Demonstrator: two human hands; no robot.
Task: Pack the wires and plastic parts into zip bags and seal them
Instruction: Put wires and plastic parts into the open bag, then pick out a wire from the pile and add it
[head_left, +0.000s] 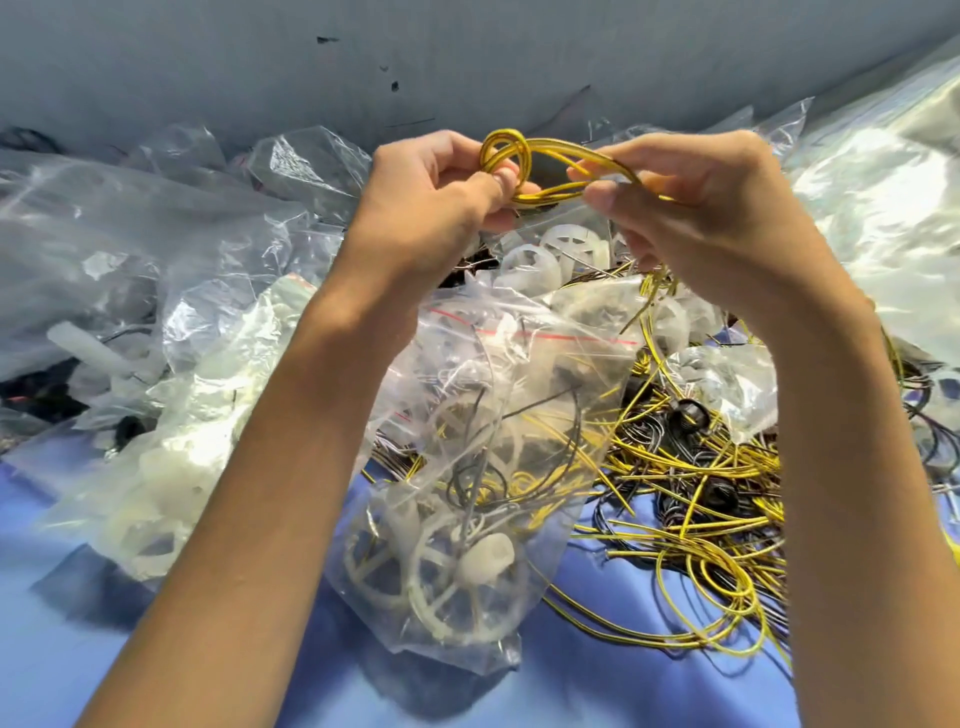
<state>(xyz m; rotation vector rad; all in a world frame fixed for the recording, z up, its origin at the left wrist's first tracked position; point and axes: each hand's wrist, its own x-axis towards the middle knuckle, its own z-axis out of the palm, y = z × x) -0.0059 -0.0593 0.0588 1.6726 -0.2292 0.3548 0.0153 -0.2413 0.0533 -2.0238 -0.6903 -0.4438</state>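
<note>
Left hand (441, 192): raised at centre, forearm coming up from the near left edge, fingers curled round the looped left end of a yellow wire bundle (545, 169), thumb pressed on the strands. Right hand (696, 208): level with the left and just beside it, forearm rising from the near right, thumb and forefinger pinching the right end of the same bundle, with loose yellow tails hanging below the palm. The bundle is held in the air between the two hands, above the table. Zip bag (519, 395): clear, with a red strip near its mouth, below and between the forearms, holding white plastic wheels, a white cap and some yellow and dark wires. Loose white plastic parts (535, 260): under the hands, on the far side of the bag. Tangle of yellow and dark wires (701, 493): right, on the blue table cover (623, 675). Heap of clear bags (156, 249): left. Grey wall (467, 52): far.
</note>
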